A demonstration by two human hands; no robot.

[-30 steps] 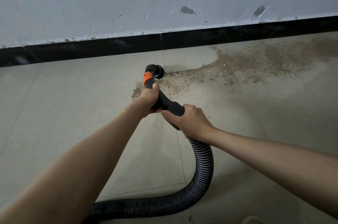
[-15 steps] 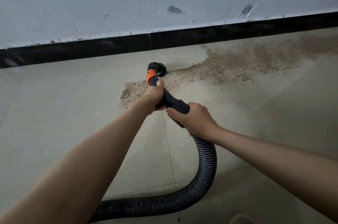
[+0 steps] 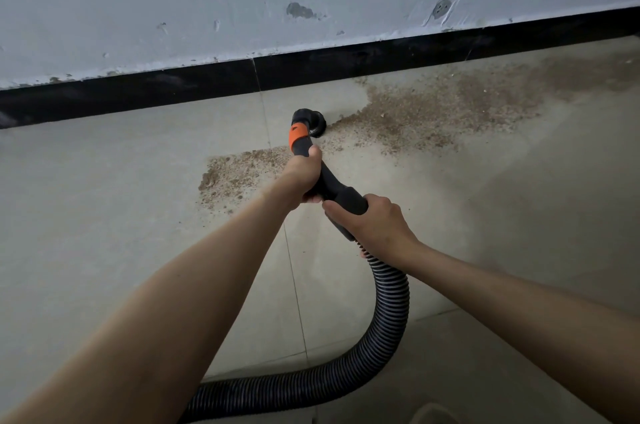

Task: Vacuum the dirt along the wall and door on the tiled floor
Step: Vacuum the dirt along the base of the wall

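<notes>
Two-handed hold on the vacuum nozzle (image 3: 313, 160): left hand (image 3: 302, 177) clenched near the orange collar (image 3: 298, 134) for aim, right hand (image 3: 372, 221) wrapped where the ribbed hose (image 3: 389, 312) begins, likely for push. Mouth down on the tiled floor (image 3: 104, 198), near the black skirting (image 3: 173, 91), at the dirt (image 3: 433, 112) edge; smaller patch (image 3: 239, 174) beside the left wrist.

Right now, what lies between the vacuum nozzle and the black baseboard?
Bare tile: head view shows no dirt between the nozzle and the baseboard.

Left hand (image 3: 302, 177): forearm bare, extended forward, fingers curled in a grip. Right hand (image 3: 372, 221): just behind it, forearm bare, fingers likewise curled, thumb forward.
</notes>
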